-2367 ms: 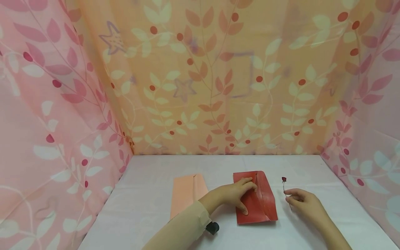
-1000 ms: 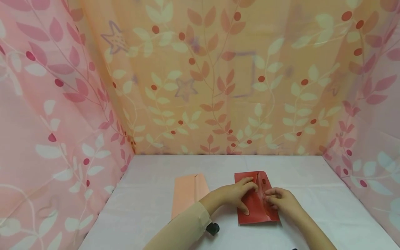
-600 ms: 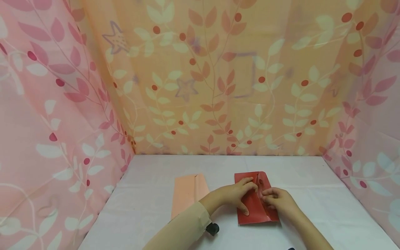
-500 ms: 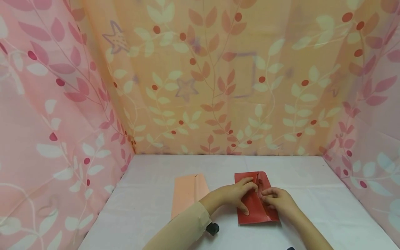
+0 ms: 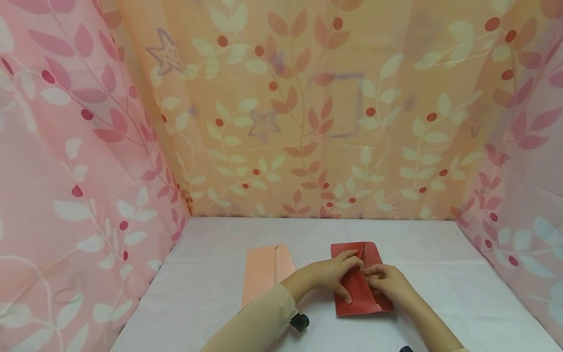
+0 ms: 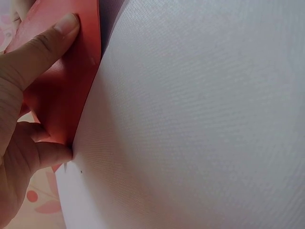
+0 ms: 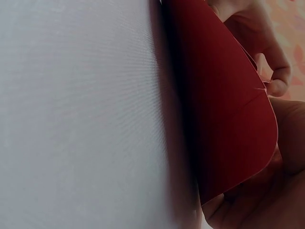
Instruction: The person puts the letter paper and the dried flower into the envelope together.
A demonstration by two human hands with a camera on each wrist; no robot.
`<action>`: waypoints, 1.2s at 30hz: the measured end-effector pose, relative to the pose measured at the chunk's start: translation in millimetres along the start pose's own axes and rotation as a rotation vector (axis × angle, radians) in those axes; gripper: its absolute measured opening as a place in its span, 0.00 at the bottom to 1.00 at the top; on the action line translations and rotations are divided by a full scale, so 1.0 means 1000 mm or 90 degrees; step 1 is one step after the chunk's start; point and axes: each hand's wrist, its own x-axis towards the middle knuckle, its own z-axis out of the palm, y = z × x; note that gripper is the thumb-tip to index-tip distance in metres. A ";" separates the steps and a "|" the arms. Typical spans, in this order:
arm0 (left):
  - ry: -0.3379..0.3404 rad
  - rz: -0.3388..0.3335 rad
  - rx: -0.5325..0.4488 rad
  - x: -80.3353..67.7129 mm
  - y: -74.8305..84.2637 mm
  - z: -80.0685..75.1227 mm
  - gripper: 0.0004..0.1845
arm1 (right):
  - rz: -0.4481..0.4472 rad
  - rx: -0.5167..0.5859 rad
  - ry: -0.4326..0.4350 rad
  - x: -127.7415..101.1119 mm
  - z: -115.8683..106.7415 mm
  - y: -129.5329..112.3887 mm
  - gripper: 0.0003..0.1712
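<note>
The red envelope (image 5: 354, 307) lies on the white table with its flap folded out to the right. My left hand (image 5: 331, 275) reaches across its body, fingers bent at the pocket's edge and thumb on the face. In the left wrist view the thumb (image 6: 45, 43) presses the red paper, which bows upward. My right hand (image 5: 391, 283) has thumb and fingertips together at the pocket's mouth, around a small dark-red rose's thin stem; flower and stem are hidden now. The right wrist view shows the flap (image 7: 228, 109) standing up from the table, with the right hand (image 7: 290, 148) behind it.
A peach envelope (image 5: 259, 274) lies to the left, partly under my left forearm. The black wrist camera (image 5: 300, 321) sticks out below the left sleeve (image 5: 259, 322). Patterned cloth walls (image 5: 281, 122) close in the white table (image 5: 211, 274) at the back and sides.
My right hand has carried the rose leftward from beside the red envelope, over the flap to the pocket's mouth. The flower has gone out of sight there. The left hand has stayed in place.
</note>
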 end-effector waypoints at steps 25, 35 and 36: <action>0.001 0.002 0.006 0.001 -0.001 0.000 0.47 | -0.063 -0.055 -0.080 0.014 -0.002 -0.001 0.24; 0.009 0.015 -0.001 0.000 0.001 0.003 0.48 | -0.083 -0.042 -0.107 0.017 0.007 0.005 0.22; 0.010 0.014 0.000 0.000 0.000 0.003 0.48 | -0.081 -0.034 -0.109 0.017 0.007 0.004 0.22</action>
